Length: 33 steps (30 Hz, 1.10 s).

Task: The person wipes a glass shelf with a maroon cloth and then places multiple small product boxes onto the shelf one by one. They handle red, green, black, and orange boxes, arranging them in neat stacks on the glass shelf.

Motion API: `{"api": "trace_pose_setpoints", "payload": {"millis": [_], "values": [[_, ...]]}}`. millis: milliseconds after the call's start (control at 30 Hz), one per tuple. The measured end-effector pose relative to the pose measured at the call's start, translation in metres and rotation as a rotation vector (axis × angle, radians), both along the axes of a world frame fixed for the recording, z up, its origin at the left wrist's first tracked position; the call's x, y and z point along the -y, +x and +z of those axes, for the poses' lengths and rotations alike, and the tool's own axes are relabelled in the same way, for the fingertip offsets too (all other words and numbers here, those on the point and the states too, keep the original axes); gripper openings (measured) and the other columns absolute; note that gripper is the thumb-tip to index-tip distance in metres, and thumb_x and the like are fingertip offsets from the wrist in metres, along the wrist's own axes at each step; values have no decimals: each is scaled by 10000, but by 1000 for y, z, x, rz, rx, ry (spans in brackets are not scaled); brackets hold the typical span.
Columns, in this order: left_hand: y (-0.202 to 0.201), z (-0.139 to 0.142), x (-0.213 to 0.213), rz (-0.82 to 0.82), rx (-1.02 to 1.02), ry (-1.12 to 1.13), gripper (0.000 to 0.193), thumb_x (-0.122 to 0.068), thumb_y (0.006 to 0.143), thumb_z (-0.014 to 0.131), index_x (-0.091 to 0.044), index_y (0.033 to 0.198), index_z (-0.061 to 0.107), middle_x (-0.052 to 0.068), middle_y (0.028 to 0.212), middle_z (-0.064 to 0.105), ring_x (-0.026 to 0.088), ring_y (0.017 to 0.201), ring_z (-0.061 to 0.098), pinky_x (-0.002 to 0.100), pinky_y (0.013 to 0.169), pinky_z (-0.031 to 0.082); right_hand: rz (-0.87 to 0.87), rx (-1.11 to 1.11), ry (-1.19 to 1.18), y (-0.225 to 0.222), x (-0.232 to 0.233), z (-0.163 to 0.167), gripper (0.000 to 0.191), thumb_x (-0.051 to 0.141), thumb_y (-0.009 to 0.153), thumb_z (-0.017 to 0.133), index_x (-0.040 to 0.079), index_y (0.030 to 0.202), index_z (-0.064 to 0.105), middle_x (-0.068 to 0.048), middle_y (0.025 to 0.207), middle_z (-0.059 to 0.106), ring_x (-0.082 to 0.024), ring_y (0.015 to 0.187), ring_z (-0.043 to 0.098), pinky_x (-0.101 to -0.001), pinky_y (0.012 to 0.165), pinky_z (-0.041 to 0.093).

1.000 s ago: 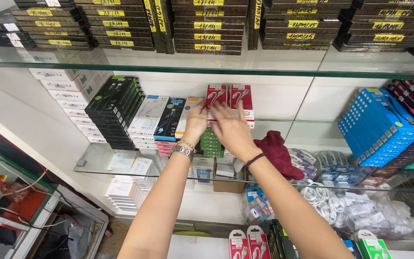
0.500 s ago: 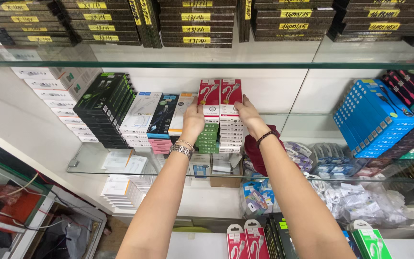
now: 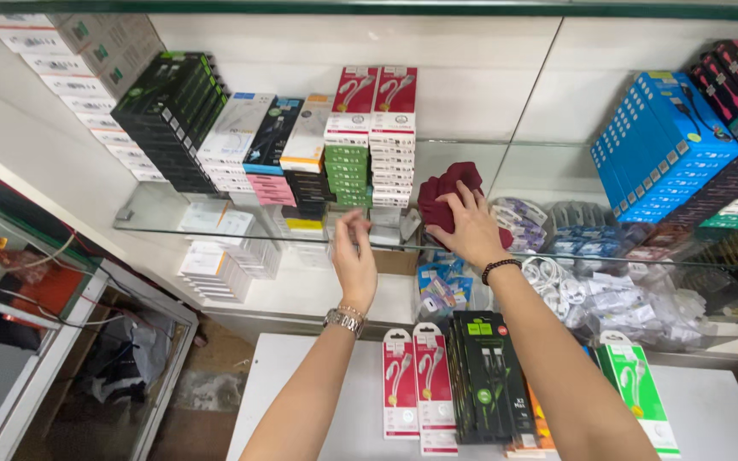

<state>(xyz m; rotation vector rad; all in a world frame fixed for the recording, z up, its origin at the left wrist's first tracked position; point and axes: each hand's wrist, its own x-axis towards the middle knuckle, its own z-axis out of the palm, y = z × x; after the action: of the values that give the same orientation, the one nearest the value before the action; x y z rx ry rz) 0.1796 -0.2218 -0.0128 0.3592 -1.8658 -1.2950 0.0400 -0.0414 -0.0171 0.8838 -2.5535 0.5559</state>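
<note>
Right hand (image 3: 471,229) spread over a crumpled dark red cloth (image 3: 444,189) on the glass shelf (image 3: 155,215), fingers (image 3: 454,205) curled into the fabric and grasping it; black bead bracelet at the wrist. Cloth lying just right of the stack of red-and-white boxes (image 3: 393,137), near the front edge of the shelf, between that stack and a heap of small bagged cables (image 3: 518,218).

Left hand (image 3: 354,260) raised in front of the shelf edge, below the green boxes (image 3: 348,175), fingers loosely bent and released, holding nothing; metal watch (image 3: 343,320) on the wrist. Hard to tell whether the fingertips touch the glass.

Further left on the same shelf: white, black and yellow-topped flat boxes (image 3: 271,137) standing in rows, then a leaning block of black boxes (image 3: 168,115), then white boxes (image 3: 61,60) stepping up along the wall. Far right: a tilted block of blue boxes (image 3: 664,145) with dark packs beside it.

Below the shelf, clear bags of white cables (image 3: 634,299). On the white counter (image 3: 301,401) nearest the camera: two red-and-white hanging packs (image 3: 416,384), a black-and-green pack (image 3: 484,384), a green-and-white pack (image 3: 638,393).
</note>
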Motion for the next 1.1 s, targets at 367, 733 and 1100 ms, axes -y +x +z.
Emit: {"api": "trace_pose_setpoints", "payload": {"millis": [367, 733, 1100], "values": [[71, -145, -97, -154, 1057, -21, 631, -535, 815, 802, 28, 1056, 646, 260, 1017, 724, 367, 1004, 709, 449, 864, 566, 261, 759, -962, 40, -81, -14, 431, 84, 891, 731, 88, 1255, 501, -65, 1179, 667, -159, 1072, 649, -298, 895, 543], [77, -131, -106, -190, 569, 372, 490, -305, 922, 730, -23, 1296, 587, 194, 1197, 735, 300, 1077, 720, 412, 930, 571, 358, 1081, -1203, 100, -130, -6, 632, 115, 902, 659, 143, 1501, 459, -68, 1414, 590, -187, 1265, 581, -333, 1046, 471], [72, -36, -117, -625, 194, 1192, 722, -632, 943, 413, -90, 1400, 552, 114, 1234, 712, 193, 996, 749, 327, 794, 626, 141, 104, -401, 171, -49, -11, 620, 285, 761, 818, 177, 1334, 608, -243, 1514, 399, -479, 1335, 419, -510, 1088, 380]]}}
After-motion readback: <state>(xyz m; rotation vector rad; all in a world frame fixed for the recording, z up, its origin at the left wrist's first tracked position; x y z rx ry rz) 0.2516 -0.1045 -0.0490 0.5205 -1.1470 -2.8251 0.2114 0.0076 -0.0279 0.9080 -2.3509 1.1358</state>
